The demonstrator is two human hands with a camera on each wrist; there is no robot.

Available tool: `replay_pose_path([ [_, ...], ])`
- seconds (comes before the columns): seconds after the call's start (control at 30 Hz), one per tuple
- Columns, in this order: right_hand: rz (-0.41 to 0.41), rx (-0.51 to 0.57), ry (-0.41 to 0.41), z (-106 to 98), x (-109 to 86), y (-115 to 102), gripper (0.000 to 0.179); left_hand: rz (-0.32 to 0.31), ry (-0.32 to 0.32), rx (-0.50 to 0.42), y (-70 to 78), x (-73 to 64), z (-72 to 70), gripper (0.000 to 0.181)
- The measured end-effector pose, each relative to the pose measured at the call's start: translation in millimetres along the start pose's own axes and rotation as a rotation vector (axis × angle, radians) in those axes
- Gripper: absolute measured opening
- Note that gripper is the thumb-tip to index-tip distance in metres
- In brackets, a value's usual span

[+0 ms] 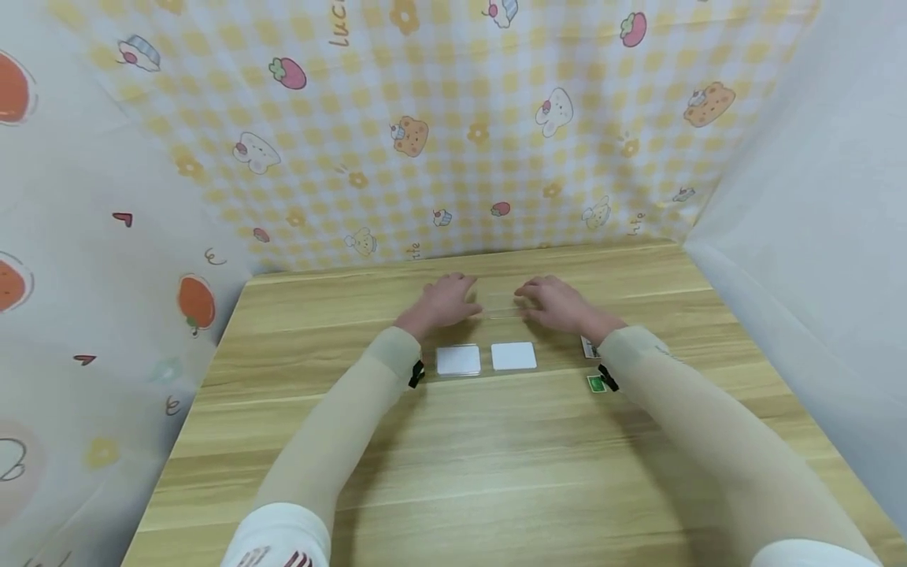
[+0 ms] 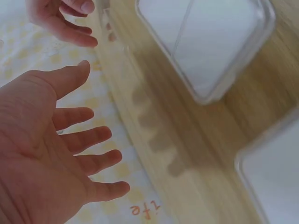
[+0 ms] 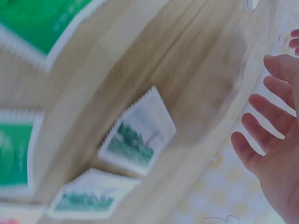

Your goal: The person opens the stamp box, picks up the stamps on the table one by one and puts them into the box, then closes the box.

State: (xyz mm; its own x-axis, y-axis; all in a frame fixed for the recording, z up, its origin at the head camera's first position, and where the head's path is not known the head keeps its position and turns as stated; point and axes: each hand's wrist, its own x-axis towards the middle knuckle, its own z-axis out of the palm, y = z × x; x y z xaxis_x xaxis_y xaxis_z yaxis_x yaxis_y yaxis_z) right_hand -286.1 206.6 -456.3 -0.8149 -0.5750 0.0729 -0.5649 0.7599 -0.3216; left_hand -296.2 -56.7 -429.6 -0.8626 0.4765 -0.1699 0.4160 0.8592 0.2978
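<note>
My left hand (image 1: 445, 302) hovers over the back of the table with its fingers spread, palm facing right. Opposite it, my right hand (image 1: 556, 305) has its fingers loosely extended. Between the two hands lies a faint clear flat piece (image 1: 504, 307); whether fingertips touch it cannot be told. In front of the hands rest two white rectangles with clear rims, a left one (image 1: 458, 360) and a right one (image 1: 513, 356). Below my right wrist are postage stamps: a green one (image 1: 597, 383) and, partly covered by the forearm, a landscape one (image 1: 590, 348). The right wrist view shows another landscape stamp (image 3: 93, 198).
The wooden table (image 1: 453, 472) meets a yellow checked cloth (image 1: 453, 173) at its back edge. White cloth walls stand at the left (image 1: 142, 315) and right (image 1: 801, 236).
</note>
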Motion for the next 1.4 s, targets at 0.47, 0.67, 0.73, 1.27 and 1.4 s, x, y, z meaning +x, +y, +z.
replay_pose_path([
  [0.47, -0.073, -0.133, 0.056, -13.6, -12.9, -26.0, 0.039, 0.023, 0.053, 0.055, -12.5, -39.7, -9.4, 0.057],
  [0.67, -0.077, -0.220, 0.044, -9.5, -18.8, -48.2, 0.035, 0.043, 0.063, 0.071, -18.4, -64.3, 1.4, 0.054],
  [0.73, -0.069, -0.239, 0.028, -9.0, -22.5, -56.1, 0.035, 0.058, 0.064, 0.079, -20.1, -72.9, 2.5, 0.054],
  [1.27, -0.154, -0.262, 0.001, 19.7, -27.1, -104.3, 0.037, 0.099, 0.023, 0.102, -31.7, -112.5, 25.9, 0.068],
  [1.4, -0.119, -0.284, -0.055, 32.7, -24.2, -108.6, 0.047, 0.100, 0.019, 0.107, -34.3, -114.1, 34.2, 0.075],
])
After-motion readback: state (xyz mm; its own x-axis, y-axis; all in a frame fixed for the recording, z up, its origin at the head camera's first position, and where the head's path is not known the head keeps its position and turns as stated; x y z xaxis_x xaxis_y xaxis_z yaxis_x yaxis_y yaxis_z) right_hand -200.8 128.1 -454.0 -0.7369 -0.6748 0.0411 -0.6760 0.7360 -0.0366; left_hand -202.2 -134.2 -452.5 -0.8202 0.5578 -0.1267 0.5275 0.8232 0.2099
